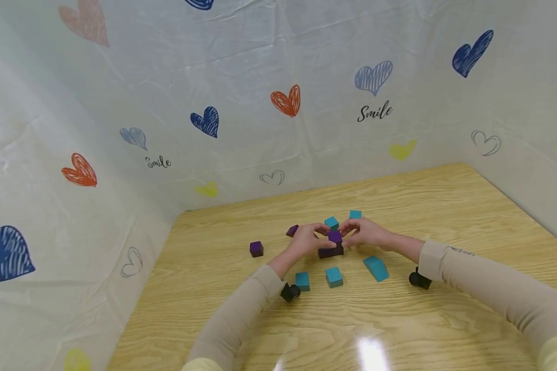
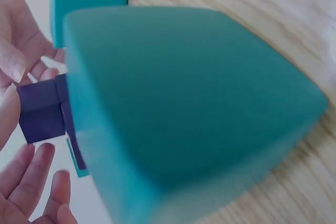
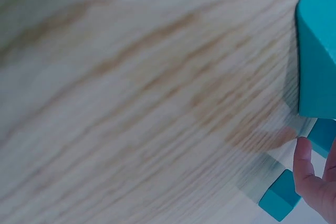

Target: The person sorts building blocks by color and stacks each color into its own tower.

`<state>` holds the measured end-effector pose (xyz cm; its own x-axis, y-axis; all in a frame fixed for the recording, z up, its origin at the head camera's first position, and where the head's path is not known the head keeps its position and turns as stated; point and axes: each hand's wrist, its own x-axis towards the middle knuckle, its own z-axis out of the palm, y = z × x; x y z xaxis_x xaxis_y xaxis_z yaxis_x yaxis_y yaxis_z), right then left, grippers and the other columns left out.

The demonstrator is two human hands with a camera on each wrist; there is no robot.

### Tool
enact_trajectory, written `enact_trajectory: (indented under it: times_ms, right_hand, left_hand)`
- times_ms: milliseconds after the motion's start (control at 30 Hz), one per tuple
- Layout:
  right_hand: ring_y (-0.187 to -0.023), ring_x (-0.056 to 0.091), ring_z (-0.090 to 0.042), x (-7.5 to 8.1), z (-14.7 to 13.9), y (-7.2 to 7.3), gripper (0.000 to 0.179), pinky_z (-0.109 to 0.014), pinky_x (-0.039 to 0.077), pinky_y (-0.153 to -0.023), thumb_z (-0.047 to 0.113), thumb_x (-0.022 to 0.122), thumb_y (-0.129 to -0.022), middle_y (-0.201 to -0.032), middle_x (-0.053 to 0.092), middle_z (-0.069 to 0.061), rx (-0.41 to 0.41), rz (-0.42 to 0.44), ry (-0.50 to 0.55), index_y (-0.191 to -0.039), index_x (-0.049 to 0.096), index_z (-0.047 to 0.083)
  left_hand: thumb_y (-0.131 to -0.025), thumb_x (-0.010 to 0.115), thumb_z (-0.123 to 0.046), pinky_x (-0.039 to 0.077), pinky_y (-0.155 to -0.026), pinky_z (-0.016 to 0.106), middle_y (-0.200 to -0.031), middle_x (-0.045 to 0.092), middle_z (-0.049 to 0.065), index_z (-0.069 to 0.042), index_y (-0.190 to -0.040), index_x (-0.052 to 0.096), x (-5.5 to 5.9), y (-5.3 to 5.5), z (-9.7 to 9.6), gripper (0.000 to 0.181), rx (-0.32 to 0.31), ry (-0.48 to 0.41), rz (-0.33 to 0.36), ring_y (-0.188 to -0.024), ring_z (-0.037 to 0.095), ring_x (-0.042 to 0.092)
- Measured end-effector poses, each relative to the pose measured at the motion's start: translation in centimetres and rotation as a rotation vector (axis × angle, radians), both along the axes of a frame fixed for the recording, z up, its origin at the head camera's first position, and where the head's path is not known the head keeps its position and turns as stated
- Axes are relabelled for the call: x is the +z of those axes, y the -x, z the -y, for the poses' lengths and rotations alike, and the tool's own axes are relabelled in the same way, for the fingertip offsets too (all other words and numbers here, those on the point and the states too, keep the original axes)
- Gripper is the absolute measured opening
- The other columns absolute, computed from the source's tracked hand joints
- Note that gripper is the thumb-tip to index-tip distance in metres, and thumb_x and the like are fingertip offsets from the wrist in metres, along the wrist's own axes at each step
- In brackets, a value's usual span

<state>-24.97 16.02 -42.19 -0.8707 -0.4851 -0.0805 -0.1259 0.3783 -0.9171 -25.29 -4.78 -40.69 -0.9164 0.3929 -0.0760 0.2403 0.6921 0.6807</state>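
In the head view my left hand (image 1: 306,241) and right hand (image 1: 366,233) meet around a small purple cube (image 1: 335,236), one from each side. Below the cube lies a longer dark purple block (image 1: 330,252). Seen from the left wrist, the purple cube (image 2: 41,111) sits against a thin purple piece, partly hidden by a large turquoise block (image 2: 184,98). The left thumb is at the cube's corner, its other fingertips (image 2: 48,153) close along one side. The right thumb and fingers curve in at the opposite side. Only right fingers (image 3: 310,174) show in the right wrist view.
Two turquoise cubes (image 1: 334,277) (image 1: 302,281) and a turquoise slanted block (image 1: 376,268) lie on the near side. Behind the hands are more turquoise blocks (image 1: 331,223) (image 1: 355,214). A purple cube (image 1: 256,249) and a purple wedge (image 1: 292,231) lie leftward on the wooden table (image 1: 204,288).
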Motion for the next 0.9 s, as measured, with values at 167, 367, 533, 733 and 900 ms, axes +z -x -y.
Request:
enact_trajectory:
  times_ms: [167,367,533,733,900]
  right_hand:
    - [-0.097,0.057,-0.028,0.01,0.07,-0.04,0.045,-0.031,0.048,-0.073,0.017,0.07,-0.081,-0.107,0.057,-0.015,-0.012,-0.01,-0.023,-0.116,0.053,-0.004]
    - [-0.095,0.057,-0.026,0.02,0.16,-0.12,0.044,-0.031,0.048,-0.073,0.017,0.07,-0.081,-0.106,0.058,-0.013,-0.012,-0.002,-0.022,-0.115,0.054,-0.004]
    - [-0.094,0.059,-0.026,-0.08,0.17,-0.11,0.043,-0.031,0.048,-0.074,0.016,0.07,-0.081,-0.106,0.057,-0.014,0.002,0.008,-0.002,-0.115,0.053,-0.005]
    - [-0.096,0.059,-0.026,-0.14,0.08,-0.09,0.042,-0.032,0.048,-0.076,0.016,0.069,-0.082,-0.107,0.057,-0.015,0.009,0.0,0.002,-0.115,0.053,-0.005]
    - [-0.097,0.058,-0.026,-0.25,0.09,-0.03,0.042,-0.032,0.048,-0.078,0.017,0.069,-0.082,-0.107,0.057,-0.015,0.014,-0.003,0.0,-0.115,0.053,-0.005]
  left_hand:
    - [-0.078,0.072,-0.029,0.048,-0.073,0.023,-0.102,0.067,0.001,-0.012,-0.112,0.066,0.17,0.05,0.32,0.038,-0.017,-0.006,0.01,-0.086,0.014,0.06]
    - [-0.079,0.072,-0.027,0.048,-0.074,0.024,-0.103,0.068,0.002,-0.011,-0.112,0.066,0.2,-0.09,0.29,0.037,-0.022,0.001,0.015,-0.089,0.016,0.06]
    - [-0.079,0.072,-0.029,0.048,-0.073,0.022,-0.102,0.068,0.001,-0.011,-0.111,0.067,0.08,-0.09,0.32,0.037,-0.015,0.007,0.003,-0.087,0.014,0.06]
    - [-0.079,0.072,-0.028,0.048,-0.074,0.022,-0.101,0.068,0.001,-0.011,-0.11,0.067,-0.04,-0.08,0.24,0.036,-0.011,0.0,-0.007,-0.087,0.014,0.06]
    - [-0.078,0.073,-0.027,0.048,-0.071,0.022,-0.099,0.069,0.002,-0.01,-0.109,0.067,-0.05,-0.11,0.23,0.036,0.0,-0.009,0.005,-0.084,0.014,0.06]
